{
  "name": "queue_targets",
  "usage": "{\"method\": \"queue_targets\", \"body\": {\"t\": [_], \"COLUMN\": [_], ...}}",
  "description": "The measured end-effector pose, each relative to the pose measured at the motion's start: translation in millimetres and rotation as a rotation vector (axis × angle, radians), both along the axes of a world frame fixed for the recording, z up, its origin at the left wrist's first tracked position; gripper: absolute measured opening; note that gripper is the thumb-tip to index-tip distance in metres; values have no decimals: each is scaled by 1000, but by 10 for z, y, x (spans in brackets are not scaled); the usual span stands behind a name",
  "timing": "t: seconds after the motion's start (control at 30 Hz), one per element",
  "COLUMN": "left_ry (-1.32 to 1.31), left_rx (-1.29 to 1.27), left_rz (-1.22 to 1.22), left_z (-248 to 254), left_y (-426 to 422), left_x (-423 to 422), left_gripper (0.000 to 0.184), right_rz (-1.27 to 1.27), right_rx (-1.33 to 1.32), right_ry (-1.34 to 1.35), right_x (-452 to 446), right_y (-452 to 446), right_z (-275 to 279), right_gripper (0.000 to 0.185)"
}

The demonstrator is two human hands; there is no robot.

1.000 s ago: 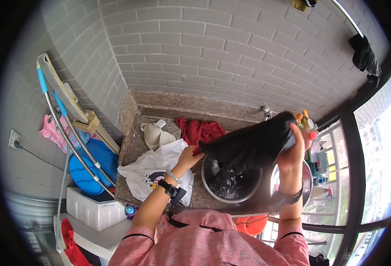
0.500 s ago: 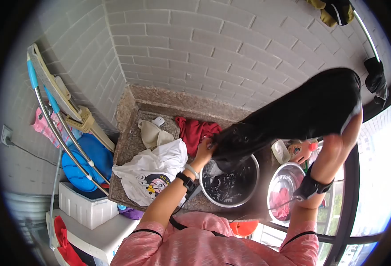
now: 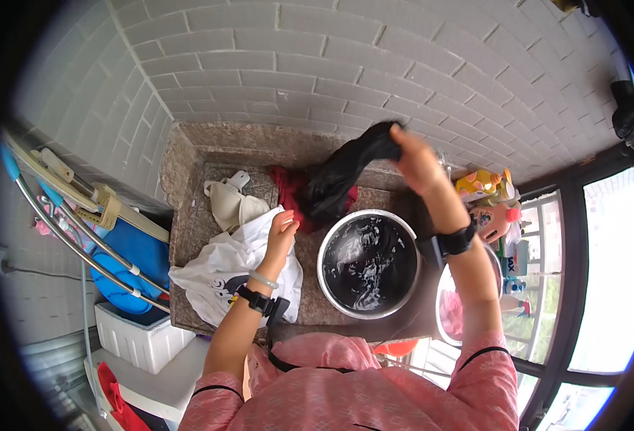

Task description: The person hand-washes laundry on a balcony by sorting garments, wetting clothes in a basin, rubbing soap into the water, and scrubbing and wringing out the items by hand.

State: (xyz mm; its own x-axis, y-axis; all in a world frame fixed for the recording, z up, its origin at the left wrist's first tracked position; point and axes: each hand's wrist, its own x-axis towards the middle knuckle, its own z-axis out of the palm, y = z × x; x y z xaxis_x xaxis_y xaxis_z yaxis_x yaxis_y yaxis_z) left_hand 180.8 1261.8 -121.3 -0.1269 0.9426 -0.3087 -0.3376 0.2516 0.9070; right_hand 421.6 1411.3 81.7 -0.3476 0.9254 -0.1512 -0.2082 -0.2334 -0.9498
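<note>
Black cloth (image 3: pixel 342 172) slants down from my right hand (image 3: pixel 419 165), its lower part bunched over the red cloth (image 3: pixel 285 195); whether its weight rests there, I can't tell. Right fingers pinch the top end, blurred. To handle it well, I judge: firm pinch, swing kept small, loose folds gathered over the bunch and clear of the metal basin (image 3: pixel 368 316). Left hand (image 3: pixel 281 235) holds nothing, fingers loosely spread beside the black cloth, well placed, I think, to steady the folds. White shirt (image 3: pixel 209 281) lies below it; contact unclear. Dark water with suds fills the basin. Beige cloth (image 3: pixel 236 208) lies farther left on the stone counter (image 3: pixel 313 322).
</note>
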Motion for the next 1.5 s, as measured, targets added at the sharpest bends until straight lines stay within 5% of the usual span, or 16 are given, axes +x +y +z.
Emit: {"method": "queue_targets", "body": {"t": [0.1,0.23,0.3,0.33,0.4,0.43,0.47,0.57,0.77,0.87,1.03,1.07,1.17,1.23,1.43,1.5], "left_ry": [2,-3,29,57,65,67,69,37,81,103,85,79,118,109,169,164], "left_rx": [51,2,-24,-47,-57,-66,-86,-115,-73,-33,-35,-46,-3,-14,-7,-44], "left_rz": [-2,-14,-29,-36,-30,-20,-7,-4,-153,-231,-201,-184,-135,-99,2,22], "left_z": [20,182,223,253,375,427,456,468,634,692,722,746,792,776,664,669], "left_y": [-208,-564,-737,-810,-923,-963,-998,-1065,-1043,-1058,-1145,-1165,-1275,-1355,-1490,-1491], "left_x": [-56,-135,-209,-244,-304,-326,-340,-339,-205,-213,-314,-346,-467,-584,-899,-945], "left_gripper": [33,28,25,23,23,22,23,21,23,26,26,26,26,26,25,25], "right_rz": [131,143,-305,-382,-534,-589,-574,-339,-319,-383,-413,-411,-488,-257,-616,-398], "right_rx": [-263,-277,-171,-366,-564,-904,-924,-817,-691,-556,-372,-151,-250,-113,-4,170], "right_ry": [-172,-669,-988,-983,-957,-940,-673,-577,-523,-464,-298,-352,105,287,261,331], "right_x": [311,861,1394,1326,1563,1304,1215,895,1014,992,902,1004,1035,1067,603,708], "right_y": [-318,-843,-1306,-1501,-1931,-2012,-2169,-2348,-2202,-2129,-1990,-1973,-1767,-1678,-1503,-1306], "right_z": [-848,-1931,-3250,-2975,-3686,-3392,-3297,-3232,-2652,-1619,-485,-565,-75,191,1038,1169], "right_gripper": [70,68,80,90,111,114,117,89,34,16,15,16,22,20,20,23]}}
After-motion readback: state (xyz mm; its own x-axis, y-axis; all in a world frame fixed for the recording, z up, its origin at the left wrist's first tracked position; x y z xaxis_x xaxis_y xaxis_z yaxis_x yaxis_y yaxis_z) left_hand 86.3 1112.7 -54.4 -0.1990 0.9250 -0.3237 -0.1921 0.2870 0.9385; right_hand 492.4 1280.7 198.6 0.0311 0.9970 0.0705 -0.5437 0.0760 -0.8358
